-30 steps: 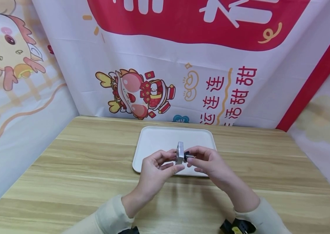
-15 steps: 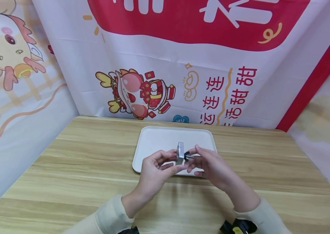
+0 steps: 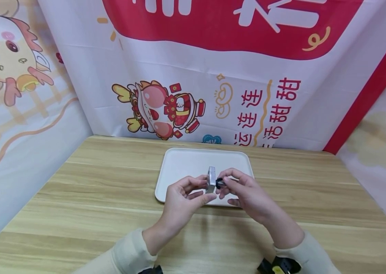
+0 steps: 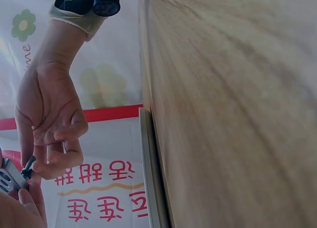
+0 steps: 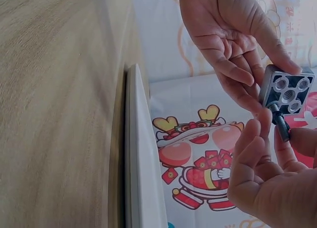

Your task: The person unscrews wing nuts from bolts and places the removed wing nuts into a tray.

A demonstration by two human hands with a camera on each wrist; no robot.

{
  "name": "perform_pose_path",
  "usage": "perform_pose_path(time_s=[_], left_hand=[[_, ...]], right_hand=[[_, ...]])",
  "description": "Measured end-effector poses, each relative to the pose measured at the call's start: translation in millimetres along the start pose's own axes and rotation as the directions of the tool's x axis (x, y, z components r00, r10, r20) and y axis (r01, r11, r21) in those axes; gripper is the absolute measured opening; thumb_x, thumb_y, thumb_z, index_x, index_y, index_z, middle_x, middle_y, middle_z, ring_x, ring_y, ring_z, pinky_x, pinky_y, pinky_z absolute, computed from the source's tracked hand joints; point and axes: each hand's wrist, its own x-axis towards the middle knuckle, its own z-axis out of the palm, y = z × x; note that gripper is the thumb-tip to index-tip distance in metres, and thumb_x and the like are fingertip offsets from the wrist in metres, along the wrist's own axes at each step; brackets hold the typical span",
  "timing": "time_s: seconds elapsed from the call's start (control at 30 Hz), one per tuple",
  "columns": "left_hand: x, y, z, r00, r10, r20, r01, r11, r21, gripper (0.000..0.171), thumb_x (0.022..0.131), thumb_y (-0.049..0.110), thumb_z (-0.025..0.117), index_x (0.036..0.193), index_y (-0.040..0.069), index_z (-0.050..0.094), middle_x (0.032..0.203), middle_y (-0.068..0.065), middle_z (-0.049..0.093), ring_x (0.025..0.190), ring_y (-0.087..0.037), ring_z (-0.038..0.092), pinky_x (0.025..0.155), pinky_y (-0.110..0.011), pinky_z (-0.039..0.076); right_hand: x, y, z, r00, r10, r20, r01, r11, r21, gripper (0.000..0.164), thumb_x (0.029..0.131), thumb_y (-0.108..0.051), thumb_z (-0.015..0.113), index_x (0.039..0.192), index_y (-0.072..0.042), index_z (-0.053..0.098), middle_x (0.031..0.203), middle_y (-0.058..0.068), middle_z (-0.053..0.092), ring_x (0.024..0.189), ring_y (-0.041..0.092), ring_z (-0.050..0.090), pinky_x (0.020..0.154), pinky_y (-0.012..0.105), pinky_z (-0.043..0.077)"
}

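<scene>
My left hand (image 3: 184, 196) grips a square silver metal block (image 3: 211, 179) by its edges, thumb below and fingers above. In the right wrist view the block (image 5: 287, 91) shows several round holes in its face. A threaded bolt (image 5: 283, 129) sticks out from one corner, with a black wing nut (image 3: 219, 183) on it close to the block. My right hand (image 3: 247, 192) pinches at the wing nut and bolt with thumb and fingers, its other fingers loosely bent. The fingertips partly hide the wing nut. Both hands are above the front part of a white tray (image 3: 186, 158).
The tray lies on a wood-grain table (image 3: 110, 182) near its back edge. A printed cloth (image 3: 186, 61) with cartoon figures and red writing hangs directly behind the table, and further cloths stand at both sides.
The right fingers let go, spread around the bolt with the index finger raised, and now close in on the wing nut again. The left hand and block stay almost still.
</scene>
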Motion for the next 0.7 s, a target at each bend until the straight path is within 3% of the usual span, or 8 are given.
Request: perform_pose_path(time_s=[0.43,0.7], left_hand=[[-2.5,-0.3,1.1,1.000,-0.011,0.024,0.011,1.000,-0.012,0.034,0.072,0.001,0.086,0.100,-0.005,0.067,0.122,-0.012,0.071,0.111,-0.019,0.068,0.089,-0.027,0.060],[-2.5,-0.7,0.9,1.000,-0.020,0.019,0.020,1.000,-0.002,0.035,0.072,0.001,0.086,0.101,-0.004,0.068,0.122,-0.011,0.072,0.111,-0.018,0.068,0.088,-0.025,0.060]], right_hand=[[-3.1,-3.5,2.1,1.000,0.000,0.003,0.000,0.999,0.048,0.018,0.104,-0.034,0.051,0.094,-0.025,0.062,0.089,-0.010,0.064,0.093,0.010,0.060,0.078,0.032,0.036],[-4.3,-4.5,1.1,0.999,0.013,0.033,-0.015,0.997,0.078,0.013,0.104,-0.027,0.051,0.095,-0.025,0.061,0.087,-0.010,0.065,0.092,0.009,0.060,0.078,0.032,0.036]])
